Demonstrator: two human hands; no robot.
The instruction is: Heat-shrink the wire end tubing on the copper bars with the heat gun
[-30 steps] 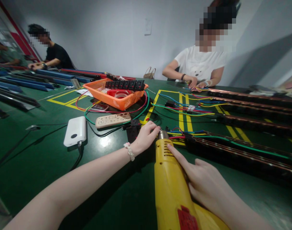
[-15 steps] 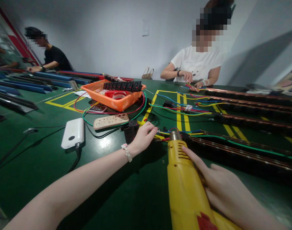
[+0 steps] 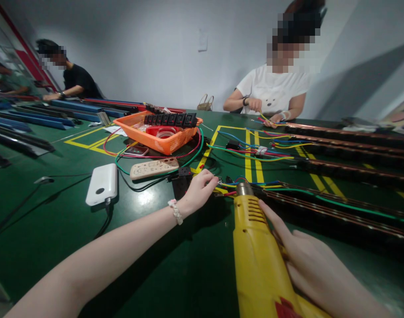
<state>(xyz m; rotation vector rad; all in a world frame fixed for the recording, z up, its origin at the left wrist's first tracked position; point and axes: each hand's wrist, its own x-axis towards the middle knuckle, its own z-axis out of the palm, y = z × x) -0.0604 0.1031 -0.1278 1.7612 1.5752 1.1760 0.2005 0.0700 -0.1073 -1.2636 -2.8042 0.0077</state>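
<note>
The yellow heat gun (image 3: 258, 251) is lying along the near edge of the green desk (image 3: 56, 229), its metal nozzle pointing at a bundle of coloured wires (image 3: 236, 181) towards the middle. The right hand (image 3: 307, 260) is wrapping around the gun's right side, forefinger stretching along the barrel. Just left of the nozzle, the left hand (image 3: 200, 190) is pinching the wire ends with closed fingertips. Dark strips (image 3: 337, 212) are running off to the right edge. A white power bank (image 3: 101, 184) is sitting to the left, an orange basket (image 3: 158, 132) beyond it. A person in a white shirt (image 3: 274, 90) is sitting at the far edge, handling wires.
</note>
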